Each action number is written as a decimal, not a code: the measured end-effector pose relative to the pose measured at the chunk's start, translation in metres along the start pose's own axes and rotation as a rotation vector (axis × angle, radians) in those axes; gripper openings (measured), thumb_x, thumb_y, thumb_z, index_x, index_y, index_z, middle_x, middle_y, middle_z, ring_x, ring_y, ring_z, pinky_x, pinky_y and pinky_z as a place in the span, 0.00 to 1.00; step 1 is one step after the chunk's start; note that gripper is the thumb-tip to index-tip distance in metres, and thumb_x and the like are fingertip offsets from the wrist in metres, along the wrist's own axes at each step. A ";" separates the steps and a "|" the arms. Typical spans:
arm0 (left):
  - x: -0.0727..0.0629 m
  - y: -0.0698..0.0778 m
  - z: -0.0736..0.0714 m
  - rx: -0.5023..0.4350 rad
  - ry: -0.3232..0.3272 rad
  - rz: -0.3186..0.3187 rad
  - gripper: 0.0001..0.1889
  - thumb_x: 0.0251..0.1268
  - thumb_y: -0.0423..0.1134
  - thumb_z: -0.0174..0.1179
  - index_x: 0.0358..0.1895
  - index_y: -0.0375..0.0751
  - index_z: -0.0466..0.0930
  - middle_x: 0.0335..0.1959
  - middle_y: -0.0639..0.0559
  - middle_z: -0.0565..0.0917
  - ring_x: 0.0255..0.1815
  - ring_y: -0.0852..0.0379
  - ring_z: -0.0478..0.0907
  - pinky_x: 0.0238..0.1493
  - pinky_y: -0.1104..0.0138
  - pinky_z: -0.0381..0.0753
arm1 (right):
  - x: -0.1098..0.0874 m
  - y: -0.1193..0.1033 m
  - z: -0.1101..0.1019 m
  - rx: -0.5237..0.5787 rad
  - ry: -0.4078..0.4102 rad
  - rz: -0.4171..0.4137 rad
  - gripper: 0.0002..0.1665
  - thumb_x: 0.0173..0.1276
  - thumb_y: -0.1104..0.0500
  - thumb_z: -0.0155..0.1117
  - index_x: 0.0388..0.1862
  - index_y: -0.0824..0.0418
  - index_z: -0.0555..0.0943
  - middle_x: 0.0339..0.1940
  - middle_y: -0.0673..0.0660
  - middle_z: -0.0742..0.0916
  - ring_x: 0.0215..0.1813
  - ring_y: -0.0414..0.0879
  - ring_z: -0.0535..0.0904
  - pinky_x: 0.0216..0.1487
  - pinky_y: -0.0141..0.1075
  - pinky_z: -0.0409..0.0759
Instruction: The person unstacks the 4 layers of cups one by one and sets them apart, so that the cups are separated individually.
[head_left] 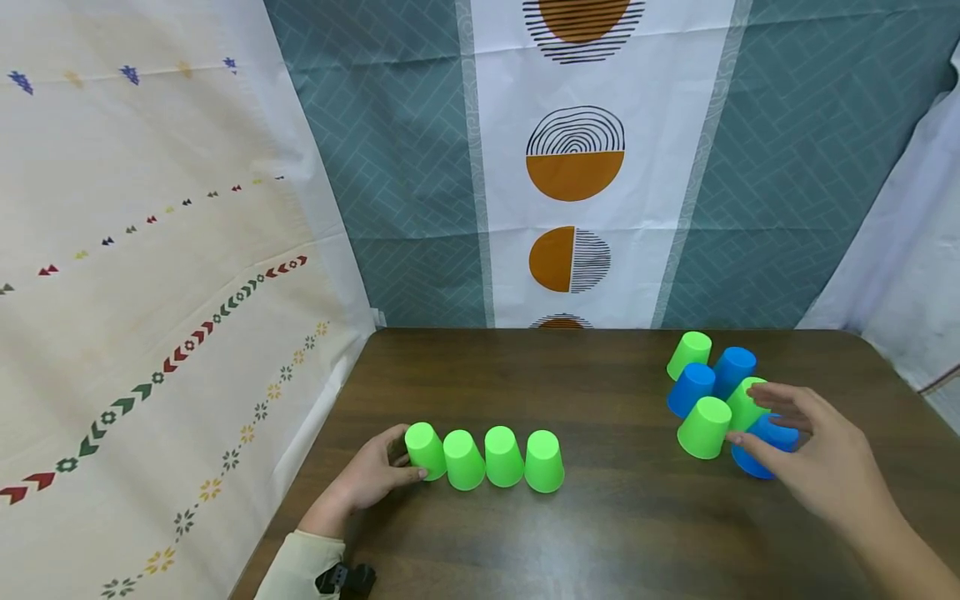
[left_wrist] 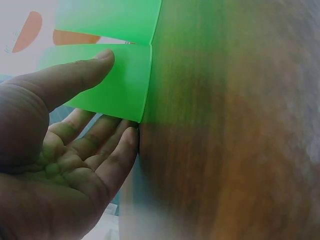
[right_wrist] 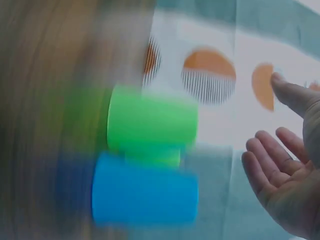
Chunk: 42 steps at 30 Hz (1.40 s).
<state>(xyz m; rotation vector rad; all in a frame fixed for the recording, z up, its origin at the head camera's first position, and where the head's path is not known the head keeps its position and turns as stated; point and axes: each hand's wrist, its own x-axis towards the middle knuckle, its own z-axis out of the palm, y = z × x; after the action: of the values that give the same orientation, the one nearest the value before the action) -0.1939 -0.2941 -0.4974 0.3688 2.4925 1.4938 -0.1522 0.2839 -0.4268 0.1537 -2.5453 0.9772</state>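
Observation:
Four upside-down green cups stand in a row on the table. My left hand (head_left: 378,468) is at the leftmost green cup (head_left: 425,452), its thumb across the near side and its fingers reaching behind; the left wrist view shows this green cup (left_wrist: 117,82) between thumb and fingers. Over the right-hand group hovers my right hand (head_left: 813,450), fingers apart and nothing held. Nearest to it are a blue cup (head_left: 761,458), partly hidden by the hand, and two green cups, one in front (head_left: 705,429) and one behind (head_left: 742,408). The right wrist view shows the right hand (right_wrist: 285,175) apart from the blurred cups.
Farther back in the right group are two blue cups (head_left: 691,390) and a green cup (head_left: 688,354). The brown wooden table (head_left: 585,383) ends at a patterned cloth (head_left: 412,167). A pale embroidered cloth (head_left: 150,333) hangs along the left side.

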 end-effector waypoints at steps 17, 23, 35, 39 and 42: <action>-0.001 0.001 -0.001 -0.002 -0.003 0.006 0.31 0.63 0.34 0.76 0.68 0.36 0.73 0.66 0.40 0.77 0.74 0.35 0.69 0.71 0.49 0.74 | 0.001 -0.076 0.127 0.303 -0.464 -0.138 0.45 0.61 0.44 0.82 0.74 0.51 0.74 0.67 0.54 0.83 0.63 0.59 0.84 0.63 0.56 0.83; 0.000 0.001 -0.001 -0.005 0.002 -0.003 0.32 0.63 0.34 0.76 0.68 0.35 0.73 0.67 0.39 0.76 0.75 0.34 0.68 0.72 0.49 0.73 | 0.002 -0.088 0.154 0.281 -0.498 -0.122 0.46 0.59 0.50 0.84 0.75 0.55 0.74 0.68 0.51 0.82 0.63 0.55 0.82 0.63 0.52 0.83; -0.001 0.002 0.000 0.001 0.002 -0.010 0.31 0.63 0.35 0.76 0.67 0.36 0.74 0.66 0.41 0.77 0.74 0.35 0.70 0.72 0.48 0.73 | 0.001 -0.099 0.170 0.315 -0.545 -0.054 0.36 0.61 0.54 0.83 0.67 0.48 0.80 0.59 0.44 0.86 0.58 0.50 0.84 0.58 0.55 0.84; -0.001 0.004 0.000 -0.017 -0.001 -0.003 0.31 0.63 0.34 0.76 0.68 0.35 0.73 0.66 0.40 0.77 0.74 0.34 0.69 0.73 0.47 0.73 | 0.002 -0.099 0.171 0.296 -0.534 -0.053 0.30 0.62 0.54 0.82 0.63 0.45 0.81 0.56 0.42 0.86 0.58 0.49 0.84 0.59 0.54 0.83; -0.002 0.004 0.000 -0.024 0.002 -0.003 0.32 0.63 0.34 0.76 0.68 0.35 0.73 0.67 0.40 0.77 0.74 0.34 0.70 0.72 0.47 0.73 | 0.002 -0.098 0.171 0.286 -0.524 -0.051 0.29 0.63 0.54 0.81 0.62 0.43 0.82 0.55 0.40 0.86 0.58 0.47 0.83 0.60 0.53 0.83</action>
<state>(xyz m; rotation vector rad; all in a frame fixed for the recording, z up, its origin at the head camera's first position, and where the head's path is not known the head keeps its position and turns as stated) -0.1919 -0.2926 -0.4936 0.3595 2.4734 1.5219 -0.1873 0.0977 -0.4800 0.6271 -2.8163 1.4308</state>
